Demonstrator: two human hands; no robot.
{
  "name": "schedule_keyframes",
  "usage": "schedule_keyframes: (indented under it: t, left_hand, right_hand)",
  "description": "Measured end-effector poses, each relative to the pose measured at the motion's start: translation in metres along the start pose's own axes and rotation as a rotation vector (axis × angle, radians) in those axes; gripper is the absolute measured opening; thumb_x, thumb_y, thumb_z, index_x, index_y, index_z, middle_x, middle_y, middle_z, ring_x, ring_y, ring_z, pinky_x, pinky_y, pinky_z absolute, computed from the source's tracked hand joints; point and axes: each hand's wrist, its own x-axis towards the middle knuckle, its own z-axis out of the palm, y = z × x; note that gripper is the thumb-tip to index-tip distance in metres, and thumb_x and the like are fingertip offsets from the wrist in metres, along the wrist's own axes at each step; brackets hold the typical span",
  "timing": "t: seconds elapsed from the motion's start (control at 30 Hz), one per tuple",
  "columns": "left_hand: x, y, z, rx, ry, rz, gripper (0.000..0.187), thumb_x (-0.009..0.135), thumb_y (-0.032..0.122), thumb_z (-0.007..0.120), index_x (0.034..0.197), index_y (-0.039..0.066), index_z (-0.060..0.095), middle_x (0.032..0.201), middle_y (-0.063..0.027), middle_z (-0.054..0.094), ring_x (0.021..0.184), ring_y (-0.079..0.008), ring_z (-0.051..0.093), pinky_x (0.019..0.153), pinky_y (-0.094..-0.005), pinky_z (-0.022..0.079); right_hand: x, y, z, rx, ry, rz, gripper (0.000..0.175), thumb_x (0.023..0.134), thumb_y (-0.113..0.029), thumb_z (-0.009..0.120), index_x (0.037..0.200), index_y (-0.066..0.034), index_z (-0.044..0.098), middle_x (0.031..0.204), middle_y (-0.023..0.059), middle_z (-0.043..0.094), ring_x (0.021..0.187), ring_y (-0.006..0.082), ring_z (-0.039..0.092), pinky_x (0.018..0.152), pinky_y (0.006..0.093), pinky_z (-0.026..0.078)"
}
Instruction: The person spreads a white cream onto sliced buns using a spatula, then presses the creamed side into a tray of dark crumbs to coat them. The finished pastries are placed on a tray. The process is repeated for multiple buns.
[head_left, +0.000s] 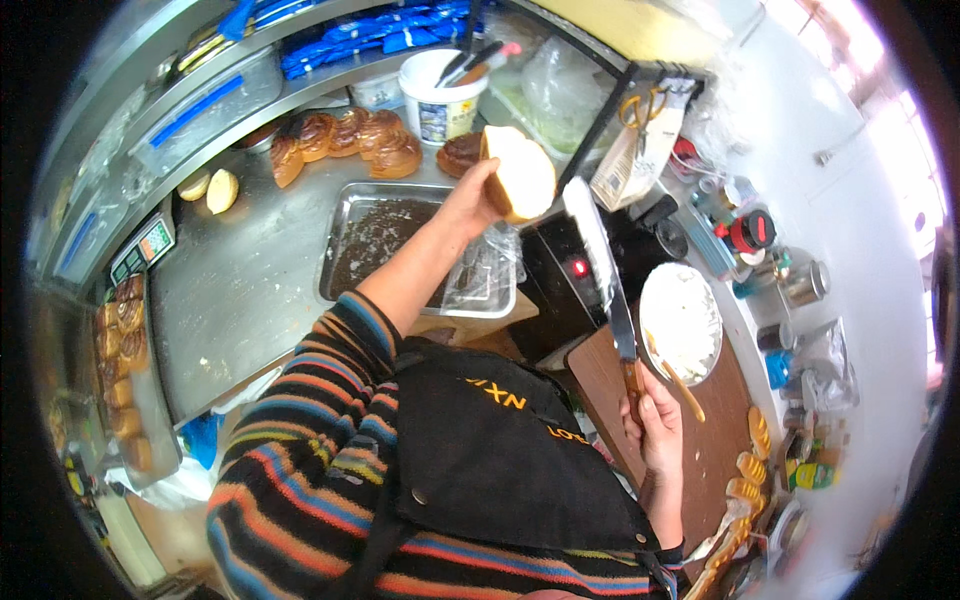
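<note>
A cut piece of bread (523, 176), its face white, is held up in my left hand (476, 196) over the right end of a metal tray (327, 281) of dark crumbs. My right hand (652, 420) grips the wooden handle of a long spatula-like blade (621, 322), which points up and away, its far part coated in white cream. Just right of the blade stands a bowl of white cream (681, 319) with a wooden-handled utensil (686, 394) resting in it. Clear plastic (480, 277) lies over the tray's right part.
Braided brown loaves (345, 142), two pale pieces (221, 191) and a white bucket of tools (442, 101) stand at the back of the steel counter (240, 277). Filled buns (124, 367) line the left. A brown board (712, 450), sliced bread (750, 469) and jars are at right.
</note>
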Motion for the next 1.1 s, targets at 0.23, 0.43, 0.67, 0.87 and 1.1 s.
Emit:
schedule_keyframes:
  t: [0.23, 0.43, 0.67, 0.87, 1.1]
  left_hand:
    - [-0.037, 0.033, -0.013, -0.034, -0.027, 0.185, 0.059, 0.091, 0.046, 0.048, 0.134, 0.007, 0.037, 0.129, -0.0092, 0.050, 0.117, -0.0207, 0.051, 0.098, -0.0383, 0.043]
    - [-0.088, 0.066, -0.057, -0.095, 0.176, 0.360, 0.043, 0.097, 0.033, 0.039, 0.126, 0.003, 0.046, 0.122, -0.0107, 0.056, 0.111, -0.0216, 0.055, 0.096, -0.0391, 0.043]
    - [-0.175, 0.102, -0.115, -0.432, 0.263, 0.717, 0.046, 0.085, 0.033, 0.063, 0.121, 0.007, 0.051, 0.116, -0.0087, 0.060, 0.103, -0.0220, 0.059, 0.090, -0.0396, 0.048]
    - [-0.236, 0.108, -0.145, -0.395, 0.385, 1.010, 0.044, 0.084, 0.032, 0.065, 0.118, 0.006, 0.052, 0.108, -0.0078, 0.063, 0.095, -0.0198, 0.062, 0.086, -0.0368, 0.051]
    - [-0.291, 0.119, -0.156, -0.236, 0.584, 1.179, 0.045, 0.085, 0.032, 0.065, 0.118, 0.004, 0.051, 0.106, -0.0082, 0.063, 0.094, -0.0171, 0.062, 0.081, -0.0337, 0.053]
  right_hand:
    - [0.084, 0.014, 0.074, -0.961, 0.113, -0.590, 0.046, 0.083, 0.001, 0.050, 0.128, -0.0082, 0.052, 0.085, 0.0122, 0.057, 0.071, 0.0225, 0.056, 0.068, 0.0309, 0.046]
    - [0.122, 0.017, 0.113, -1.036, -0.135, -0.695, 0.045, 0.083, 0.001, 0.052, 0.127, -0.0089, 0.052, 0.098, 0.0149, 0.062, 0.085, 0.0303, 0.060, 0.075, 0.0338, 0.048]
    - [0.141, 0.045, 0.190, -0.699, -0.639, -0.575, 0.046, 0.086, 0.008, 0.038, 0.132, 0.0054, 0.040, 0.126, 0.0188, 0.053, 0.113, 0.0248, 0.053, 0.093, 0.0297, 0.039]
    - [0.149, 0.065, 0.235, -0.675, -0.902, -0.630, 0.047, 0.086, 0.006, 0.041, 0.133, 0.0040, 0.041, 0.118, 0.0193, 0.055, 0.106, 0.0248, 0.054, 0.091, 0.0306, 0.040]
    - [0.150, 0.072, 0.264, -0.772, -1.090, -0.837, 0.049, 0.082, 0.002, 0.047, 0.131, -0.0003, 0.044, 0.092, 0.0189, 0.055, 0.080, 0.0306, 0.055, 0.073, 0.0349, 0.044]
